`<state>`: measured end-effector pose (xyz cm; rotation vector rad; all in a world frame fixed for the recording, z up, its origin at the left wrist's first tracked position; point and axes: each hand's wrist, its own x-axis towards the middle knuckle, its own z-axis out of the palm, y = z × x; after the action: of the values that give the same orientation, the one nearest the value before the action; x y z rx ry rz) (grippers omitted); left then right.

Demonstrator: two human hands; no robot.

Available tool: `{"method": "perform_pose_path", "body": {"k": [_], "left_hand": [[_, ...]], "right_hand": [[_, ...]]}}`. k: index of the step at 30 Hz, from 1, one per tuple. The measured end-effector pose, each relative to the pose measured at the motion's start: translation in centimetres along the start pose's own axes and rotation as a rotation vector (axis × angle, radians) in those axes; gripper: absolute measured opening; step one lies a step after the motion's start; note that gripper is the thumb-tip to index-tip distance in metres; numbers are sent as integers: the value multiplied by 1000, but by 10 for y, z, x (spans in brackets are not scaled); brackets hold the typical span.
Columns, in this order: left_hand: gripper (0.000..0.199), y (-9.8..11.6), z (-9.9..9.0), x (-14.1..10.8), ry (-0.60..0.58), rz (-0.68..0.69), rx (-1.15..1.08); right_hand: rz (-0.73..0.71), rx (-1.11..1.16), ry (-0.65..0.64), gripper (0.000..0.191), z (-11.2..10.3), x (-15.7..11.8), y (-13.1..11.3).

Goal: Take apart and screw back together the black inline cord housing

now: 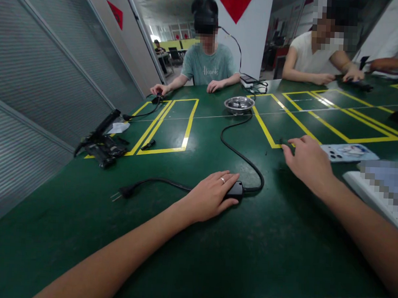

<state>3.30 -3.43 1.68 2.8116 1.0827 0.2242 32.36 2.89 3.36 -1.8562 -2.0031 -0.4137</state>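
My left hand [213,195] lies over a black box [236,191] on a cable, its fingers resting across the top and the thumb along the near side. From that box one cable runs left to a two-pin plug [127,191], and another [243,156] curves away toward a metal bowl [239,105]. My right hand [307,160] is at the right, near a yellow tape corner, with thumb and fingertips around a small dark object [286,144] that is too blurred to name.
Black items in plastic [108,150] lie at the left, beside a small black piece [148,145]. A patterned phone case [350,152] and a white-edged object [365,187] are by my right forearm. Two people sit across the green table [181,258]; another person's arm shows far right.
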Motion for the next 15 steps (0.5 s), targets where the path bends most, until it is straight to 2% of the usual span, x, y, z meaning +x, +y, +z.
{"method": "perform_pose_path", "body": {"k": [2,5,9,10,12,15], "left_hand": [[64,0,2,0,24,-6,46],[70,-1,3,-2,92,-24,86],[78,-3,1,-3,297,-26,91],[79,-3,0,-3,312,-7,88],[74,-2,-1,-2,234,39,71],[59,1,0,-1,45,60,40]], "right_hand": [[119,-100,-152,52,8,0,10],[225,-125,-348,55,20,0,18],[264,-90,-426,46,31,5,26],[277,-71,-429,43,32,7,28],[343,54,-393,36,31,13,33],[480,488,-236,24,22,20,35]]}}
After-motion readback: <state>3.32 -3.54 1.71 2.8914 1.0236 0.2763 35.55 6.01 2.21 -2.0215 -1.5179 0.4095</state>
